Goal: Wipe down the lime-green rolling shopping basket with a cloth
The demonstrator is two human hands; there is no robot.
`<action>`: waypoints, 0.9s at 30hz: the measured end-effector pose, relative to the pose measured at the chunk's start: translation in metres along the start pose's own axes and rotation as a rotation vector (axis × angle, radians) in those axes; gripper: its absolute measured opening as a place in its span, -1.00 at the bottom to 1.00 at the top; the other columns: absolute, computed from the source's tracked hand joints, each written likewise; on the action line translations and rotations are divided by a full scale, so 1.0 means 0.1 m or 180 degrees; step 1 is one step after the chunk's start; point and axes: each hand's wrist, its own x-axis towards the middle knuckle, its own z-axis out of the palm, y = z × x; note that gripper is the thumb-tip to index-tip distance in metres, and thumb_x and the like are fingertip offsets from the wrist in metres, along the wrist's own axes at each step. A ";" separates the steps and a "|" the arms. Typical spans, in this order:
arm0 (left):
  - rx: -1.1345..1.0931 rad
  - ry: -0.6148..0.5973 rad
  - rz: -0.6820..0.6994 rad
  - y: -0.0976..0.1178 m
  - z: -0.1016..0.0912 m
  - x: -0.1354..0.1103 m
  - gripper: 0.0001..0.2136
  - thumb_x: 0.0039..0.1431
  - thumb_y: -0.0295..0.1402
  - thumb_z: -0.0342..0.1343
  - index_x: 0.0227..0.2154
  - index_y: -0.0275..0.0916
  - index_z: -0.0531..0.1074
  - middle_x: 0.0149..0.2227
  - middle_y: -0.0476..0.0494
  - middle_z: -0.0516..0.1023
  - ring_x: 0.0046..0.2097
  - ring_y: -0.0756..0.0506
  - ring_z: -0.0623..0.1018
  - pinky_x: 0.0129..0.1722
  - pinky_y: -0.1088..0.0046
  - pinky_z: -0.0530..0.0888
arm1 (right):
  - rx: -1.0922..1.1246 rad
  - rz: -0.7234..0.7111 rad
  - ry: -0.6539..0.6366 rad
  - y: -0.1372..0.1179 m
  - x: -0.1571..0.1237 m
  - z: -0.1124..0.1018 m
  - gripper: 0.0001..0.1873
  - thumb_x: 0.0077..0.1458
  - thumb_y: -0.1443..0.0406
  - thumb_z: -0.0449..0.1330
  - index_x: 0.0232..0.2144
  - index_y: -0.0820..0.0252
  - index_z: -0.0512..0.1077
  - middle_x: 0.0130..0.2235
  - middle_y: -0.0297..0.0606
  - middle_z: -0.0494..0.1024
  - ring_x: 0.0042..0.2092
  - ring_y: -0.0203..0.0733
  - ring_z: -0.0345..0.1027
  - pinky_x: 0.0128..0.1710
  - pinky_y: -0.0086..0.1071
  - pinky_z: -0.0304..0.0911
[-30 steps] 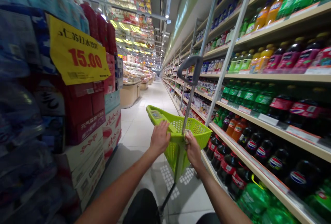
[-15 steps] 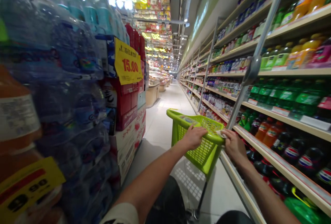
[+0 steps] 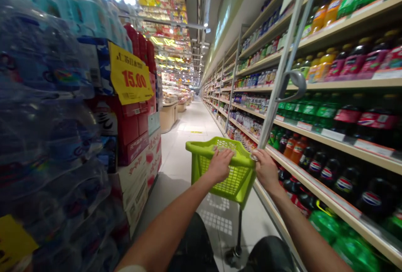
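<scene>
A lime-green plastic shopping cart point(image 3: 197, 167) with a lattice basket stands in front of me on the floor. My left hand point(image 3: 220, 165) rests on its near rim, over the label, with fingers stretched across the top. At the cart's right corner, my right hand point(image 3: 266, 169) is closed, pinching a small white piece of cloth or tissue point(image 3: 253, 157) against the rim. Its fingertips are partly hidden. The cart's leg runs down to a dark wheel point(image 3: 233, 257) between my knees.
Tall drink shelves point(image 3: 314, 167) line the right side, with a grey metal upright and hook point(image 3: 290, 85) close to my right hand. Wrapped bottle packs point(image 3: 63, 129) and boxes with a yellow price sign point(image 3: 132, 77) stand left. A tiled aisle point(image 3: 196, 117) runs ahead.
My left hand has slid left along the rim onto the label, its fingers straighter. My right hand stays at the cart's corner. The cart and surroundings have shifted left in view.
</scene>
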 end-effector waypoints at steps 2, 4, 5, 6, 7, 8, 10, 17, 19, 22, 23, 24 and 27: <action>-0.0051 0.0113 0.0059 0.04 0.03 0.01 -0.46 -0.09 -0.56 -0.13 0.06 -0.35 0.15 0.15 -0.23 0.18 0.18 -0.11 0.11 0.17 0.13 -0.02 | 0.0163 -0.0180 -0.0111 -0.19 -0.04 0.07 -0.55 -0.07 0.50 -0.12 -0.21 0.21 0.44 -0.05 -0.12 0.39 0.01 -0.12 0.24 0.03 -0.17 0.16; -0.0130 0.0184 0.0215 0.04 0.03 0.00 -0.46 -0.12 -0.60 -0.14 0.04 -0.35 0.18 0.13 -0.24 0.22 0.17 -0.09 0.14 0.17 0.16 0.03 | 0.0374 -0.0420 -0.0234 -0.33 -0.05 0.15 -0.50 -0.09 0.52 -0.13 -0.14 0.18 0.41 -0.01 -0.15 0.37 0.05 -0.15 0.19 0.06 -0.19 0.12; -0.0164 0.0184 0.0325 0.00 0.01 -0.02 -0.46 -0.12 -0.62 -0.15 0.03 -0.34 0.19 0.12 -0.23 0.23 0.17 -0.08 0.15 0.16 0.18 0.06 | 0.0446 -0.0473 -0.0256 -0.35 -0.04 0.17 -0.48 -0.10 0.53 -0.13 -0.12 0.17 0.39 0.00 -0.16 0.35 0.06 -0.16 0.17 0.08 -0.19 0.11; -0.0180 0.0189 0.0385 -0.04 -0.02 -0.04 -0.47 -0.11 -0.63 -0.17 0.02 -0.33 0.22 0.11 -0.22 0.26 0.16 -0.07 0.18 0.16 0.18 0.08 | 0.0475 -0.0460 -0.0249 -0.32 -0.03 0.17 -0.47 -0.10 0.53 -0.12 -0.11 0.17 0.39 0.01 -0.17 0.35 0.07 -0.16 0.17 0.08 -0.18 0.10; -0.0173 0.0230 0.0341 -0.11 -0.06 -0.07 -0.49 -0.09 -0.63 -0.18 0.00 -0.32 0.24 0.09 -0.21 0.28 0.15 -0.07 0.20 0.15 0.17 0.09 | 0.0457 -0.0374 -0.0208 -0.26 -0.01 0.14 -0.48 -0.10 0.53 -0.11 -0.11 0.17 0.39 0.01 -0.17 0.35 0.06 -0.15 0.17 0.08 -0.17 0.10; -0.0155 0.0301 0.0204 -0.18 -0.10 -0.11 -0.52 -0.07 -0.62 -0.19 -0.02 -0.32 0.26 0.08 -0.21 0.30 0.13 -0.09 0.23 0.15 0.13 0.09 | 0.0404 -0.0228 -0.0142 -0.18 0.01 0.11 -0.49 -0.10 0.52 -0.10 -0.12 0.17 0.39 0.00 -0.17 0.36 0.06 -0.14 0.18 0.08 -0.15 0.10; -0.0123 0.0485 -0.0180 -0.32 -0.17 -0.17 -0.58 -0.02 -0.57 -0.17 -0.04 -0.32 0.28 0.06 -0.23 0.32 0.11 -0.12 0.27 0.14 0.07 0.09 | 0.0293 0.0116 -0.0005 -0.04 0.03 0.03 -0.52 -0.11 0.52 -0.08 -0.15 0.18 0.41 -0.02 -0.16 0.38 0.04 -0.12 0.20 0.08 -0.12 0.10; -0.0586 0.0896 -0.0495 -0.29 -0.18 -0.09 -0.67 0.10 -0.39 -0.15 -0.07 -0.29 0.29 0.03 -0.23 0.36 0.08 -0.14 0.31 0.10 0.07 0.17 | 0.1180 0.0069 0.0040 -0.50 0.06 0.28 -0.49 -0.12 0.51 -0.07 -0.09 0.21 0.37 0.05 -0.19 0.31 0.11 -0.15 0.11 0.14 -0.18 0.00; -0.0877 0.1011 -0.0255 -0.17 -0.16 0.01 -0.64 0.14 -0.36 -0.18 -0.01 -0.29 0.23 0.08 -0.23 0.29 0.11 -0.11 0.27 0.08 0.18 0.22 | 0.1586 0.0480 0.0215 -0.63 0.15 0.37 -0.51 -0.05 0.44 -0.06 -0.02 0.24 0.30 0.05 -0.17 0.32 0.10 -0.16 0.13 0.12 -0.21 0.03; -0.1013 0.0850 -0.0051 0.02 -0.11 0.19 -0.62 0.13 -0.35 -0.16 0.03 -0.28 0.18 0.07 -0.23 0.30 0.09 -0.11 0.29 0.06 0.21 0.24 | 0.2236 0.1045 0.0220 -0.62 0.30 0.38 -0.52 0.09 0.27 -0.09 0.08 0.25 0.17 -0.01 -0.14 0.39 0.01 -0.18 0.27 -0.02 -0.29 0.20; -0.0959 0.0762 -0.0074 0.07 -0.09 0.25 -0.62 0.11 -0.34 -0.12 0.02 -0.28 0.18 0.04 -0.23 0.33 0.06 -0.12 0.32 0.04 0.19 0.25 | 0.2361 0.1112 0.0164 -0.58 0.33 0.35 -0.51 0.12 0.22 -0.12 0.10 0.25 0.14 -0.02 -0.14 0.40 -0.01 -0.19 0.29 -0.06 -0.31 0.23; -0.0869 0.0698 -0.0123 0.11 -0.07 0.31 -0.60 0.07 -0.35 -0.07 0.00 -0.28 0.19 0.01 -0.23 0.35 0.03 -0.14 0.34 0.03 0.18 0.26 | 0.2394 0.1134 0.0106 -0.53 0.35 0.32 -0.50 0.14 0.18 -0.14 0.10 0.24 0.13 -0.02 -0.14 0.41 -0.02 -0.19 0.30 -0.07 -0.32 0.24; -0.0585 0.0613 -0.0170 0.24 -0.03 0.46 -0.61 -0.01 -0.42 0.00 -0.05 -0.28 0.23 -0.03 -0.22 0.36 0.00 -0.13 0.35 0.00 0.23 0.28 | 0.2009 0.1094 -0.0006 -0.40 0.36 0.20 -0.49 0.16 0.14 -0.17 0.09 0.24 0.15 -0.02 -0.13 0.40 -0.01 -0.17 0.29 -0.06 -0.31 0.22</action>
